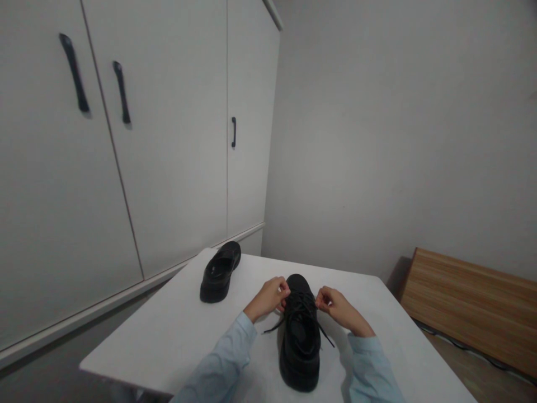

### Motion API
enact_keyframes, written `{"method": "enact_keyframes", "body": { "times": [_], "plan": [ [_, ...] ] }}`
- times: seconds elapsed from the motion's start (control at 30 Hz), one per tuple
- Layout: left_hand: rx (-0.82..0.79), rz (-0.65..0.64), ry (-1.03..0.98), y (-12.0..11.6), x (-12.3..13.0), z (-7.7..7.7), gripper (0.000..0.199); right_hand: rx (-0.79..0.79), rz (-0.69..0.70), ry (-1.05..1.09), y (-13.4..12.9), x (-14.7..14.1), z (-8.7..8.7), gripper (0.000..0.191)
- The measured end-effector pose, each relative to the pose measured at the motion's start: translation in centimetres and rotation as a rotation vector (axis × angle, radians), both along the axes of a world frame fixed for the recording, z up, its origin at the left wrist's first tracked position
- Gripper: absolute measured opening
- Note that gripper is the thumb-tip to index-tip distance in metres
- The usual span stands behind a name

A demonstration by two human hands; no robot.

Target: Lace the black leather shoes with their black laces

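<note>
From the head camera, a black lace-up shoe point(300, 336) stands on the white table point(176, 330), directly in front of the person and between the two forearms. Its long axis runs away from the person: the heel is at the near edge of the table and the toe points to the far side. The left hand point(269, 296) is at the left side of the lacing and the right hand point(335, 305) is at the right side, so both are about equally near to the shoe, one on each flank of it. Each hand is closed with the fingertips pressed together, and each seems to pinch a part of the black shoelace point(304, 307) near the top of the lacing; the exact grip is too small to tell. Two loose lace ends hang out, one to the left and one to the right of the shoe, lying on the table. The sleeves are light blue.

A second black shoe point(220, 271) lies well apart, at the far left of the table, untouched. Behind are white cupboard doors point(168, 157) with dark handles, and a wooden board point(470, 308) at the right.
</note>
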State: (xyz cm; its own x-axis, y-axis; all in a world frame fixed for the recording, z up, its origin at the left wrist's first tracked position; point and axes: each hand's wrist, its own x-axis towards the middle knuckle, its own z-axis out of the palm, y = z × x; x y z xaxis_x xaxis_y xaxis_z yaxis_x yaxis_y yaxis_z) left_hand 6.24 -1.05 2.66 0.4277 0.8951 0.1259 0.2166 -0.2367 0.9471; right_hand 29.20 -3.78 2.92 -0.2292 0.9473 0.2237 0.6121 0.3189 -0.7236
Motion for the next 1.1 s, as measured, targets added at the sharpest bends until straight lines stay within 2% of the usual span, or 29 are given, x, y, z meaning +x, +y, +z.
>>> {"method": "enact_keyframes", "body": {
  "times": [0.17, 0.27, 0.47, 0.83, 1.1],
  "plan": [
    [0.219, 0.059, 0.087, -0.5, 0.0, 1.1, 0.013, 0.032, 0.012, 0.020, -0.3, -0.5, 0.7, 0.008],
    [0.367, 0.096, 0.078, -0.7, 0.1, 1.7, 0.009, 0.071, -0.005, 0.097, -0.3, -0.8, 1.0, 0.003],
    [0.546, 0.070, 0.098, -1.2, 0.2, 2.5, 0.018, 0.142, -0.010, 0.205, -0.4, -1.6, 2.0, 0.017],
    [0.609, 0.061, 0.358, -1.4, 0.8, 1.6, 0.026, 0.152, 0.055, 0.100, -0.7, -3.4, 1.6, 0.025],
    [0.577, 0.059, 0.358, -1.3, 1.1, 1.4, 0.018, 0.164, 0.091, 0.078, -0.6, -3.3, 1.5, 0.025]
  ]
}}
